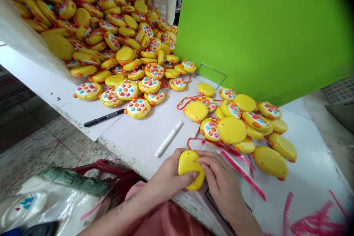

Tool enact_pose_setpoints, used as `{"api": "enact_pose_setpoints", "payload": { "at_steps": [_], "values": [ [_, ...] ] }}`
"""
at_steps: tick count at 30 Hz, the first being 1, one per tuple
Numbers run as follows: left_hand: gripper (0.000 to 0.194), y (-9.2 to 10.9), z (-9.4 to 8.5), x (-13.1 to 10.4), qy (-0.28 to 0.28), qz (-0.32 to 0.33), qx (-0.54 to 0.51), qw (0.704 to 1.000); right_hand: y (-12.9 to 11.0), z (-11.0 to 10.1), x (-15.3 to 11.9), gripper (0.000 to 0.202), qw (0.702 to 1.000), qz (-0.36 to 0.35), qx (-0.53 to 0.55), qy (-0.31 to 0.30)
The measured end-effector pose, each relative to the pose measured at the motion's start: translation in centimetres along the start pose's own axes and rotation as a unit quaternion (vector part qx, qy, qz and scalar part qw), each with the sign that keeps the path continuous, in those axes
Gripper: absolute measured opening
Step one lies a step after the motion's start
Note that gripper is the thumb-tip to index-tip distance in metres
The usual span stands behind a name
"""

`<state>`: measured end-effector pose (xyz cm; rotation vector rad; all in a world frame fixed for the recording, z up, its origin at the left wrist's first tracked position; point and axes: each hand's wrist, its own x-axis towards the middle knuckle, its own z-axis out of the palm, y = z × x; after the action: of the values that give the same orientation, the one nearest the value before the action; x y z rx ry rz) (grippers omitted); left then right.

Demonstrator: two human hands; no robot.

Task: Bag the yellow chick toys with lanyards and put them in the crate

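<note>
Back side up, a yellow turtle-shaped toy (184,162) with small screw holes lies in my left hand (170,171), the thumb pressed across it. My right hand (222,180) is at the toy's right edge, thumb and index finger pinched together over its back. A thin dark line shows at those fingertips; I cannot make out what it is. An orange cord (190,141) loops out beyond the toy's far edge. Close by on the right lies a group of similar toys (231,130), some showing white faces with coloured dots.
A large heap of the same toys (129,22) spills from a white sack at the back left. A black marker (103,118) and a white pen (169,138) lie on the white table. A green panel (260,33) stands behind. Pink plastic strips (318,221) lie at right.
</note>
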<state>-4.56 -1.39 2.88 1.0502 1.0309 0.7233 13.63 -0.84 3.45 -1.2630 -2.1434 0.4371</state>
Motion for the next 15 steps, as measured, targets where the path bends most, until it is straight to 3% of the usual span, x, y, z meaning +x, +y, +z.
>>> {"api": "enact_pose_setpoints", "payload": {
  "at_steps": [2, 4, 8, 11, 13, 15],
  "values": [
    [0.046, 0.0, 0.2, -0.4, -0.002, 0.004, -0.03, 1.0, 0.0, -0.3, 0.4, 0.019, 1.0, 0.001, -0.006, 0.003],
    [0.046, 0.0, 0.1, -1.0, 0.035, 0.026, -0.055, 0.998, -0.2, -0.8, 1.1, 0.019, 1.0, -0.001, -0.01, 0.008],
    [0.052, 0.7, -1.9, -2.2, 0.23, 0.079, -0.106, 0.964, -1.5, -1.2, 3.4, 0.015, 0.997, 0.039, 0.067, 0.019],
    [0.055, 1.8, -4.2, -2.5, 0.355, 0.123, -0.122, 0.919, -2.4, 0.1, 5.7, 0.018, 0.959, 0.107, 0.263, 0.009],
    [0.056, 2.4, -5.4, -2.4, 0.381, 0.133, -0.125, 0.906, -2.4, 1.4, 7.0, 0.025, 0.922, 0.145, 0.36, 0.01],
    [0.058, 2.6, -6.1, -2.3, 0.386, 0.128, -0.121, 0.905, -1.8, 2.6, 8.0, 0.035, 0.915, 0.161, 0.369, 0.02]
  ]
}}
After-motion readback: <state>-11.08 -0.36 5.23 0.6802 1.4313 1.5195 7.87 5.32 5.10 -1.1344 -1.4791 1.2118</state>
